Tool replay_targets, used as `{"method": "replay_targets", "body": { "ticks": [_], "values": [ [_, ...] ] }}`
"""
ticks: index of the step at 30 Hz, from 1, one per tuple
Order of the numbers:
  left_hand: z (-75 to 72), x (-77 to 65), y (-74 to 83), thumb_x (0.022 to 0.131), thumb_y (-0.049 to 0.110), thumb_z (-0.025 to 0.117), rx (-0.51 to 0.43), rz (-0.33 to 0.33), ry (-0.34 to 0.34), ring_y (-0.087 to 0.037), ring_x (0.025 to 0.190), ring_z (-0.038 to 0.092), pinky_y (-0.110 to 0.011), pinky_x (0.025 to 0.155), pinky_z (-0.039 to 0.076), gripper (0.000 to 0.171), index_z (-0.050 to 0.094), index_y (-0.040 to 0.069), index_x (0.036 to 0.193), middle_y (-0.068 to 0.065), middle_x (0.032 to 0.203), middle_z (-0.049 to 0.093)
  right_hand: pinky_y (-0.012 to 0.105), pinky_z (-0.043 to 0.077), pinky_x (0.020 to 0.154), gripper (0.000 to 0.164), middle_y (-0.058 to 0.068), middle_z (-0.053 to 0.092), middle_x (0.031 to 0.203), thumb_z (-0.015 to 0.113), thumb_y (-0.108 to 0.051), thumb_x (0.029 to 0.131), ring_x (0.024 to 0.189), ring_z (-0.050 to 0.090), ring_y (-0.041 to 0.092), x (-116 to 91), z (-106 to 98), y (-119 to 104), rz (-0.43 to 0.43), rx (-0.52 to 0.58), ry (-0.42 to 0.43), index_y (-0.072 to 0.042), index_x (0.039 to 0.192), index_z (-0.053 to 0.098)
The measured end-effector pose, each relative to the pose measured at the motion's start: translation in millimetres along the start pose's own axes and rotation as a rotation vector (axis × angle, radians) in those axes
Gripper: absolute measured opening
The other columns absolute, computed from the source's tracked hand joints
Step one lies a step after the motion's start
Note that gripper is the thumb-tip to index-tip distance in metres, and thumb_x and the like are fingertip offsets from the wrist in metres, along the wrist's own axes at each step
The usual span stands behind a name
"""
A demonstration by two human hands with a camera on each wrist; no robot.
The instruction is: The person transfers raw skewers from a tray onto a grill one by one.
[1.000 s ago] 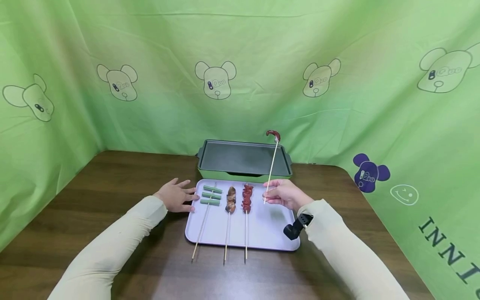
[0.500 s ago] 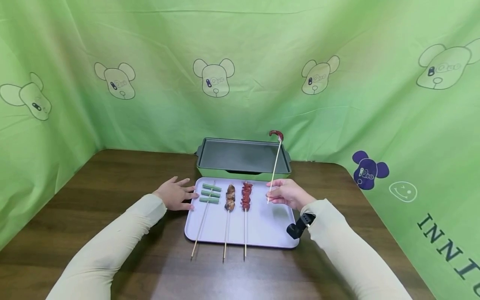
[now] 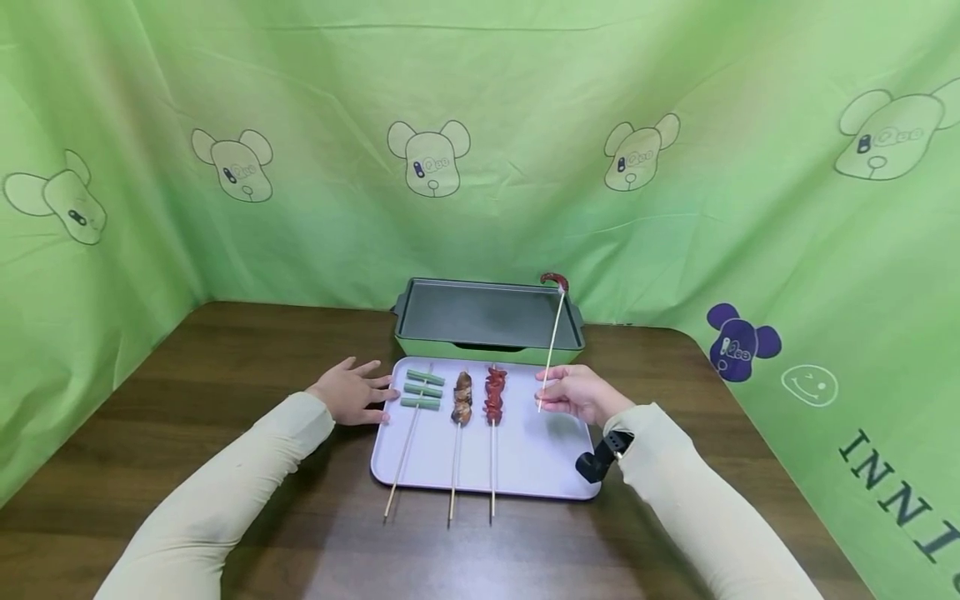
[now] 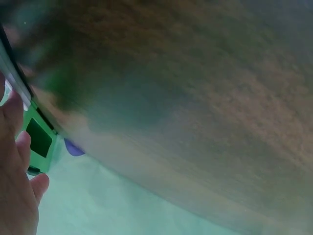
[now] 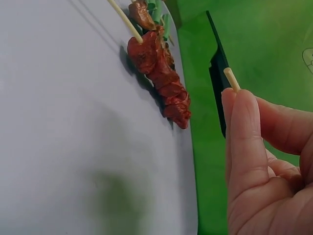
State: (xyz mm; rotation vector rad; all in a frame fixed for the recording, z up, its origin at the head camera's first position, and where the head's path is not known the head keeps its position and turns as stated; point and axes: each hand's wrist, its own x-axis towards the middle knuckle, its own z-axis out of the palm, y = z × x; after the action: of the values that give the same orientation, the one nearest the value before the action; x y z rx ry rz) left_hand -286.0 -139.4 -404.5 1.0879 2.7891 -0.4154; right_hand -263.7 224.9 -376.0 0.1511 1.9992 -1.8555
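Skewer (image 3: pixel 551 350) held up — right-wrist view catches only a stub (image 5: pixel 232 79).

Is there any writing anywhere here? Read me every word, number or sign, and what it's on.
"INNI", in large dark letters slanting down the right side of the green curtain; a further letter is cut off.
Purple bear head on the curtain: small lettering, too unclear to read.
Outlined bear heads: lettering too faint to read.
Tray and griddle: no writing visible.

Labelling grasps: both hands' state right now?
Left hand: open, at the edge of the tray.
Right hand: holding the skewer with the curved red piece.
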Motion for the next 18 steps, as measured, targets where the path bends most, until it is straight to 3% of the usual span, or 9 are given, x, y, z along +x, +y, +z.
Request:
{"method": "replay_targets", "body": {
  "ticks": [18],
  "values": [
    [1.7,1.2,0.4,0.095,0.057,0.04,0.019,-0.005,-0.017,-0.032,0.14,0.028,-0.056,0.108,0.025,0.057,0.049,0.026,0.142,0.002,0.148,0.043,0.019,0.053,0.057,0.041,0.004,0.064,0.067,0.049,0.016,0.087,0.059,0.065,0.011,2.5,-0.9,9.6,0.006,0.012,-0.011,0.019,0.126,0.037]
  ]
}}
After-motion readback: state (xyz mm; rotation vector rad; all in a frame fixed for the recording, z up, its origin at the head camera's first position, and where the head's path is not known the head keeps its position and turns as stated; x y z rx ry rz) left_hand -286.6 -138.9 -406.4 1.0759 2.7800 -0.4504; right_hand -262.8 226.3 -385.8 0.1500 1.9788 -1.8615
